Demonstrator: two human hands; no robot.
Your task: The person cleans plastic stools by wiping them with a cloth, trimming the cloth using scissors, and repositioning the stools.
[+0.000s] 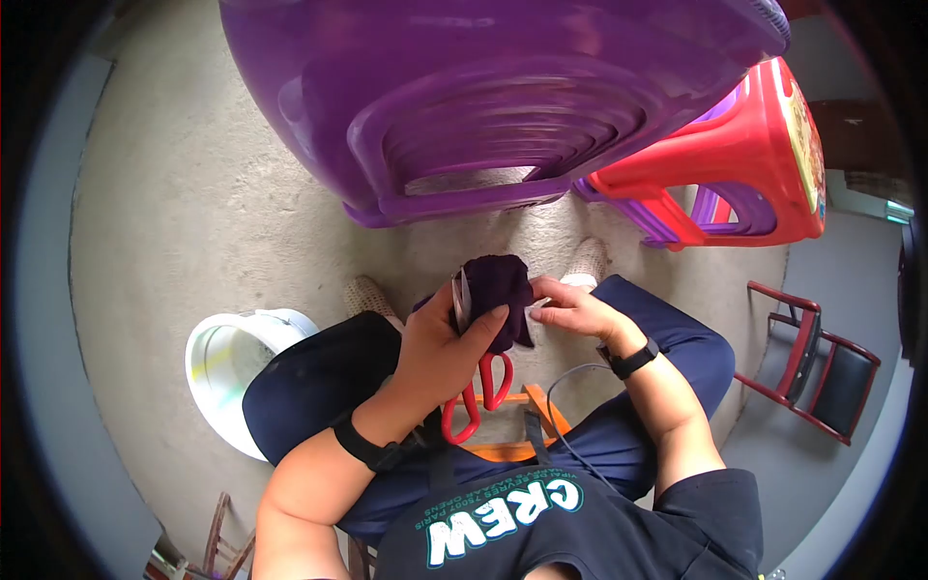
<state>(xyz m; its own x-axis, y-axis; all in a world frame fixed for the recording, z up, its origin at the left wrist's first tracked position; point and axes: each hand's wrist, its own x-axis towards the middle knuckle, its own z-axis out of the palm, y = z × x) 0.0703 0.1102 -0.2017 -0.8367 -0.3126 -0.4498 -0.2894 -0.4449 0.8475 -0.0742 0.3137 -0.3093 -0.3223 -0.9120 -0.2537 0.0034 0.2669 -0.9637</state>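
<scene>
In the head view my left hand [447, 340] is closed around a bunched dark purple cloth [498, 290], thumb pressed on its front. Red-handled scissors [498, 382] hang below that hand, loops downward; how they are held is hidden. A thin pale strip [462, 295] sticks up beside the left fingers; whether it is a blade or a tag I cannot tell. On the cloth's right side, my right hand [572, 307] pinches a small white tag [535, 309] between thumb and fingers.
A large purple plastic chair [329, 126] stands ahead, with a red plastic piece [696, 184] beside it. A white bucket [208, 372] is at left, a dark red-framed chair [807, 358] at right. An orange wooden frame [556, 411] and grey cable [553, 391] lie between my legs.
</scene>
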